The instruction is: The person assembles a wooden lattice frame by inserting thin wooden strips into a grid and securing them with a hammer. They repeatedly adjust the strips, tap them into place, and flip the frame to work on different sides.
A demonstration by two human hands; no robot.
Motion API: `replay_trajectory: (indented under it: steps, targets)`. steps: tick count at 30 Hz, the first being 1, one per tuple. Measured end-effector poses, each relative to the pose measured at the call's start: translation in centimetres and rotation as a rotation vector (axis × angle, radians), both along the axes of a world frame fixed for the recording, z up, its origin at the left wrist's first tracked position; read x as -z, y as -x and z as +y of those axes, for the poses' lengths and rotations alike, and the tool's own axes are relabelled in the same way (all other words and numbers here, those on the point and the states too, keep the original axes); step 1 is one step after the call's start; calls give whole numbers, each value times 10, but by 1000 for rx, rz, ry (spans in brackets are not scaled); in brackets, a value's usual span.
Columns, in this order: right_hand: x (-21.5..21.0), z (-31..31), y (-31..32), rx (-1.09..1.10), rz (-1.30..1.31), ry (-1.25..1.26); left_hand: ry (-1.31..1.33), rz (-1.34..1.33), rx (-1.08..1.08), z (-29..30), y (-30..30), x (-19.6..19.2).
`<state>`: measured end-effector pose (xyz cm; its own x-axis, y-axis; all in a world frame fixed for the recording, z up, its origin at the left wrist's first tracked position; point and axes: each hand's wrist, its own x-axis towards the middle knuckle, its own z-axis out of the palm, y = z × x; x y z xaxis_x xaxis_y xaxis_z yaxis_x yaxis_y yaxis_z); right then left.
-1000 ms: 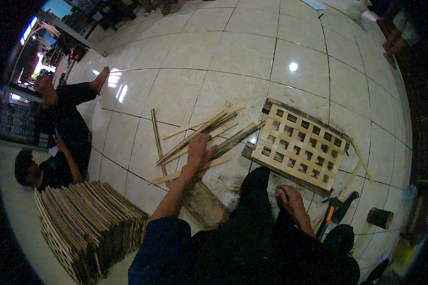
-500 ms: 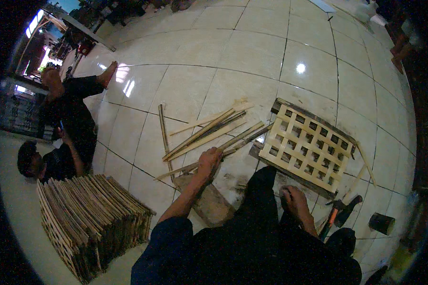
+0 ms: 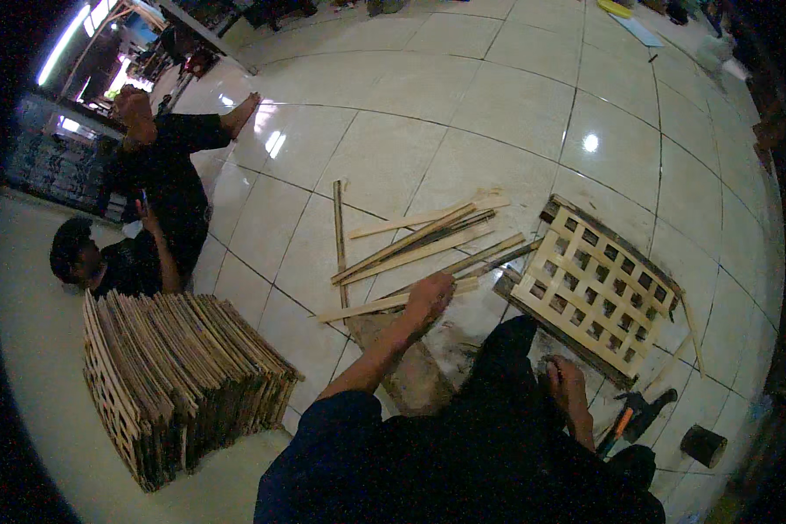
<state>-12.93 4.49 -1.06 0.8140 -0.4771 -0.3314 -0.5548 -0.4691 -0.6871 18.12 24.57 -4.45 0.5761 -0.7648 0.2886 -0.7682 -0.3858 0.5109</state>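
My left hand [image 3: 430, 299] is closed round a pale bamboo strip [image 3: 358, 309], which sticks out on both sides of the fist, low over the floor. Just beyond it lies a loose bunch of bamboo strips [image 3: 415, 248], some pale, some dark-edged. To the right, a woven bamboo lattice panel [image 3: 592, 288] with square openings rests on dark wooden bars [image 3: 576, 336]. Beside my right knee, my right hand [image 3: 569, 390] has its fingers curled in near the panel's front edge; what they hold, if anything, I cannot make out.
A tall stack of lattice panels [image 3: 183, 384] stands at left. A hammer [image 3: 624, 421] and a dark cylinder [image 3: 703, 445] lie at right. A worn wooden board [image 3: 402, 367] is under my left forearm. Another person [image 3: 140, 236] reclines at far left on the tiled floor [image 3: 393, 105].
The whole view has shifted, so things sit further right in the picture. A pale strip now shows past my left fist toward the panel. My right hand stays by the knee.
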Motion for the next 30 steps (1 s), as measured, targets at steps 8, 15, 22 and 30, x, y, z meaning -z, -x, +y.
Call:
replay_trajectory:
  steps: [8, 15, 22, 30]
  targets:
    - [-37, 1, -17, 195, -88, -215, -78, 211, 322, -41, 47, -20]
    - [0, -17, 10, 376, -270, -240, 45, 678, 637, -98, 139, -18]
    - [-7, -2, 39, 507, -402, -553, -71, 1092, 607, -114, 159, -26]
    - [38, -30, 112, 821, -367, -489, -107, 11, 95, -181, 57, -63]
